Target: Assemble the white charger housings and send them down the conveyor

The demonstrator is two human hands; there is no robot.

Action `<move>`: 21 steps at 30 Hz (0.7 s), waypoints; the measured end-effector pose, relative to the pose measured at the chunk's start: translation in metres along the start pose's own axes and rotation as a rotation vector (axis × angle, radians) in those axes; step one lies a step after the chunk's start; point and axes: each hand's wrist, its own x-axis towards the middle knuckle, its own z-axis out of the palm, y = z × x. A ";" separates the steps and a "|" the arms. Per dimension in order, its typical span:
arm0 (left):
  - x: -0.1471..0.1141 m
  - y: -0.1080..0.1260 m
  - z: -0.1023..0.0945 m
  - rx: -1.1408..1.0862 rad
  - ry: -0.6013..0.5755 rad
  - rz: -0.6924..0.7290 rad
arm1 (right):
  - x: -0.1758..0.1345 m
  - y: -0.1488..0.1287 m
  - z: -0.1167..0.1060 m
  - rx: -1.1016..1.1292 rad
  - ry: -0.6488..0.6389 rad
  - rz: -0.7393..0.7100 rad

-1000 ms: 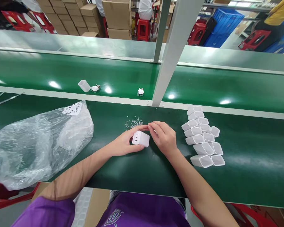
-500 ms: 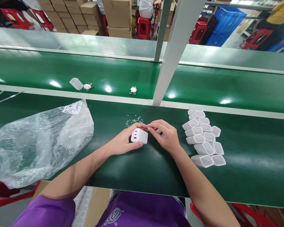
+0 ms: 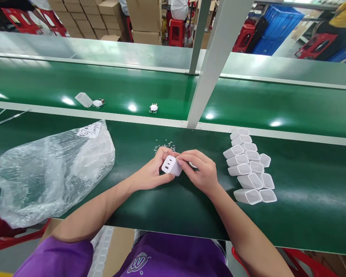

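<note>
My left hand [image 3: 154,171] is closed around a white charger [image 3: 172,166], thumb along its lower side and fingers behind it. The charger's face with several port slots points left and up. My right hand [image 3: 200,169] has thumb and forefinger pinched together at the charger's upper edge, touching it. Whatever lies between those fingertips is too small to make out. Part of something white and rounded shows under the right fingers. Just beyond the left hand, tiny clear pieces [image 3: 168,146] are scattered on the green tabletop [image 3: 150,207].
White open-ended housings [image 3: 240,169] stand in rows at right. A clear plastic bag [image 3: 52,173] with a handwritten label lies at left. Behind a metal rail, a green belt [image 3: 127,84] carries a housing [image 3: 84,99] and circuit boards [image 3: 153,108]. A metal post [image 3: 210,65] rises ahead.
My right fingertips have moved left onto the charger's upper edge. The charger has tilted slightly, its port face turned more upward. Items on the belt have shifted left.
</note>
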 end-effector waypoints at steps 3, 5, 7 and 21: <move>0.001 0.001 0.000 -0.147 -0.004 0.004 | 0.002 -0.004 -0.003 0.019 0.041 0.034; 0.001 0.000 0.000 -0.189 0.006 -0.001 | 0.003 -0.005 -0.005 0.014 0.077 0.058; 0.001 -0.001 0.000 -0.192 -0.002 -0.007 | 0.003 -0.006 -0.005 -0.004 0.103 0.071; -0.001 -0.008 -0.001 -0.068 -0.051 0.052 | -0.002 -0.003 -0.006 -0.236 0.096 -0.166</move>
